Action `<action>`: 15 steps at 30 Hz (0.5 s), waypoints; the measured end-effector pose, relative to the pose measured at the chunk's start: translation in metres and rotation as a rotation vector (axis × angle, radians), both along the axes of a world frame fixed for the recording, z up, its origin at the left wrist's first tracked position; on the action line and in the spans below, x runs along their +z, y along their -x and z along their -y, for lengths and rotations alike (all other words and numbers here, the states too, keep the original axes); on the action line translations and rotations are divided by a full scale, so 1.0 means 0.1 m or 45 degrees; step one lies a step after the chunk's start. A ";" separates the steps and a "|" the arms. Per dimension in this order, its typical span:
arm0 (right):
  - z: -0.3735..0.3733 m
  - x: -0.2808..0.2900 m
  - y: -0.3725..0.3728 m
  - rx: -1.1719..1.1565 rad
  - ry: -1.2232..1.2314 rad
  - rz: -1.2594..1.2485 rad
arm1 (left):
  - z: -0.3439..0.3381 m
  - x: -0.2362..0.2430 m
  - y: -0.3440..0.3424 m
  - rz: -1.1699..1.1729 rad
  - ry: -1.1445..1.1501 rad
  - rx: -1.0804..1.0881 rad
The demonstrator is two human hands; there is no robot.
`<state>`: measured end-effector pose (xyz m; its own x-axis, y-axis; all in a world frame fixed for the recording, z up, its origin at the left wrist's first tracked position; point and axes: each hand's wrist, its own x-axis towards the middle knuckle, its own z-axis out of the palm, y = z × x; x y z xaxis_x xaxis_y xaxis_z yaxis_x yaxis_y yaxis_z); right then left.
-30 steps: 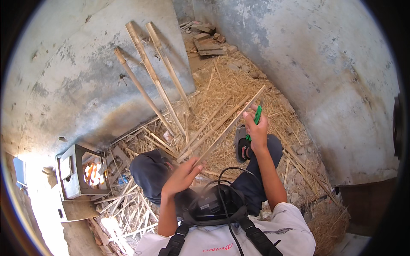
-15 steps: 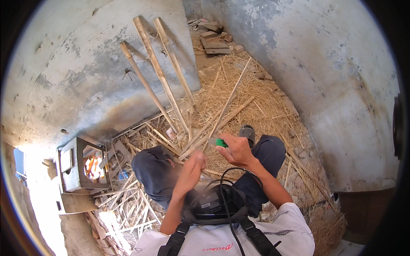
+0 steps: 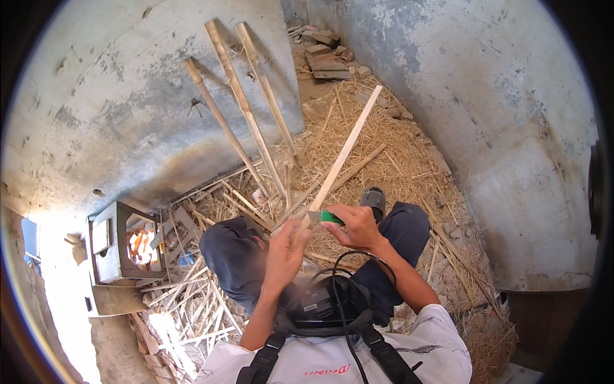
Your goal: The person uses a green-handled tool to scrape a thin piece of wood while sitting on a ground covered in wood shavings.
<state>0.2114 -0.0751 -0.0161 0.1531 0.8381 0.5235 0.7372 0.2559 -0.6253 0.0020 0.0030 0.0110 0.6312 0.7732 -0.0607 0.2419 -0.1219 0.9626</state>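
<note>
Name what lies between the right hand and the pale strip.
In the head view, a grey blade with a green handle reaches from the right hand to the pale strip, near the left hand.

A head-worn fisheye looks down at the nearby left hand [image 3: 285,253] and right hand [image 3: 355,226].

Poles [image 3: 245,105] lean on the wall [image 3: 147,128], between the box [image 3: 111,264] at left and the strip [image 3: 346,149] at right.
</note>
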 end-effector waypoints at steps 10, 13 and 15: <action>0.01 0.03 -0.02 -0.003 -0.002 0.000 | 0.02 0.03 0.07 0.093 0.341 -0.093; 0.01 0.01 -0.03 -0.031 -0.040 0.025 | 0.03 0.02 0.05 0.121 0.314 -0.109; 0.01 0.01 -0.02 -0.050 -0.053 0.045 | 0.03 0.01 0.04 0.142 0.313 -0.119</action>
